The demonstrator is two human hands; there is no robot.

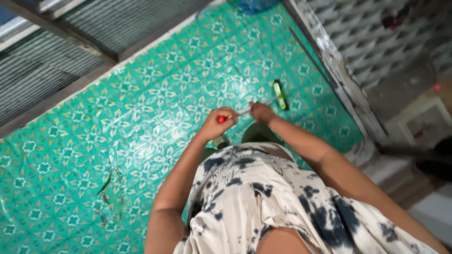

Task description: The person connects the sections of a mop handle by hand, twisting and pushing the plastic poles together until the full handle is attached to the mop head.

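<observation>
My left hand (220, 121) is closed around the red handle (222, 119) of a screwdriver. Its thin metal shaft (256, 108) runs to the right into my right hand (262, 113), which pinches it near the middle. Both hands are held in front of my white shirt with dark blotches (263, 197), above the green patterned floor (155, 99). A green and black tool (280, 95) lies on the floor just beyond my right hand, apart from it.
A metal door frame (336, 70) with a thin rod (310, 55) leaning on it runs along the right. A corrugated metal shutter (56, 51) borders the floor at upper left. The floor covering is torn (107, 183) at lower left. Steps (423, 127) lie at right.
</observation>
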